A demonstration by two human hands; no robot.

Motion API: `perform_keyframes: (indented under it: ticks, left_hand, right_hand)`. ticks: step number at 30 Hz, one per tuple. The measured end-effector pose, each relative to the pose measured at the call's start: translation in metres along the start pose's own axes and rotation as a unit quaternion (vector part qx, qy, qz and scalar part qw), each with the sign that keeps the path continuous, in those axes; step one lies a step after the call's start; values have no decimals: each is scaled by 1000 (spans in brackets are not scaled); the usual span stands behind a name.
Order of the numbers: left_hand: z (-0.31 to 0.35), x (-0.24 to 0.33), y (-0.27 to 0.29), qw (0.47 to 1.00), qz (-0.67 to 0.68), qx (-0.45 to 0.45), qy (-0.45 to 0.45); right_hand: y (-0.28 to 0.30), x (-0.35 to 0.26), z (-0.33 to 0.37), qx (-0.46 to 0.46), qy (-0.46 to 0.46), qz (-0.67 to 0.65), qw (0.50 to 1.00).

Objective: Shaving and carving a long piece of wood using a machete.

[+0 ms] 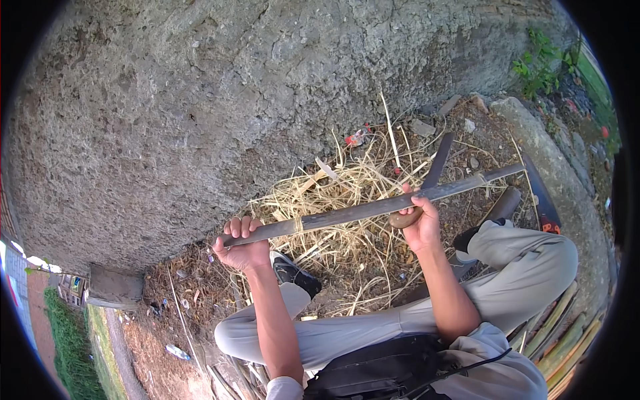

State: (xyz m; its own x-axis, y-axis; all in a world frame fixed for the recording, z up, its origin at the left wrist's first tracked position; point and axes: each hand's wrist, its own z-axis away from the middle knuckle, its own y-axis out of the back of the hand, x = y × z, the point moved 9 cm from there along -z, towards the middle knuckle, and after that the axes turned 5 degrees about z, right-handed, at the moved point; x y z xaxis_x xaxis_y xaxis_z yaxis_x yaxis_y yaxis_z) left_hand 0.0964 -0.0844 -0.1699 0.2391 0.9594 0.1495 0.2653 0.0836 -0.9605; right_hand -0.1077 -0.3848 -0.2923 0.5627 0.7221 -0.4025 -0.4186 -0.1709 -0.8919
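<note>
A long dark bamboo strip (360, 212) with pale nodes slants across in front of me, its right end higher. My left hand (244, 244) is closed around its left end. My right hand (420, 223) is closed on the brown handle of a broad-bladed knife (437, 160), its thumb and fingertips against the strip. The dark blade points up and away, crossing behind the strip, which hides part of it. Below the strip lies a heap of pale shavings (347, 183) on the ground.
A rough grey wall (220, 113) rises ahead. On the right, a saw (541, 193) with an orange-marked handle lies near my knee, beside a dark round pole (505, 203) and a stone ledge (533, 133). Bamboo lengths (567, 343) lie lower right, a plastic bottle (177, 351) lower left.
</note>
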Motion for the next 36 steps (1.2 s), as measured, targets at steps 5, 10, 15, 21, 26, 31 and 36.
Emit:
perform_keyframes:
  ticks: [5, 10, 15, 21, 26, 31, 36]
  left_hand:
    - [-1, 3, 25, 988, -12, 138, -71]
    - [-7, 17, 36, 998, 29, 48, -8]
    - [-8, 14, 25, 1000, 9, 10, -5]
    - [3, 5, 23, 971, -175, 160, -42]
    - [2, 13, 35, 902, -388, 184, 53]
    - [6, 5, 30, 871, -440, 117, 185]
    - [6, 3, 15, 874, -458, 27, 162]
  right_hand:
    - [-4, -1, 1, -44, 21, 56, 997]
    - [-11, 0, 2, -66, 22, 68, 995]
    - [-4, 2, -2, -65, 18, 59, 996]
    - [0, 0, -4, -50, 16, 39, 998]
    - [-2, -8, -3, -39, 30, 18, 999]
    - [0, -17, -3, -6, 54, 36, 998]
    - [4, -13, -4, 0, 42, 33, 999]
